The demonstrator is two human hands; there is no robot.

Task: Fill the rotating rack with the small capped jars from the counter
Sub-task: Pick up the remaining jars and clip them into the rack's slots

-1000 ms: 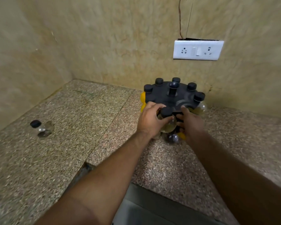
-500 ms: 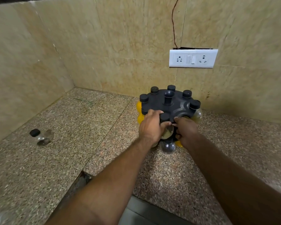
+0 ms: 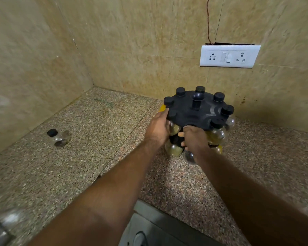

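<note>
The black rotating rack [image 3: 187, 113] stands by the back wall, with several black-capped jars hanging in its rim slots and a centre knob on top. My left hand [image 3: 157, 129] is closed on a yellowish capped jar [image 3: 175, 129] seated at the rack's front-left rim. Below the top disc at the front, my right hand [image 3: 194, 142] curls its fingers around the rack's lower part. More jars [image 3: 216, 135] show beneath. One clear jar with a black cap [image 3: 58, 137] lies on its side on the counter at the far left.
The granite counter [image 3: 100, 142] fills a corner between two tiled walls. A white socket plate [image 3: 229, 56] sits on the back wall above the rack. The counter's front edge runs below my arms, with a floor and a shoe beyond it.
The jar in my left hand has shifted from the rack's front to its front-left. My right hand has dropped from the top disc to under it.
</note>
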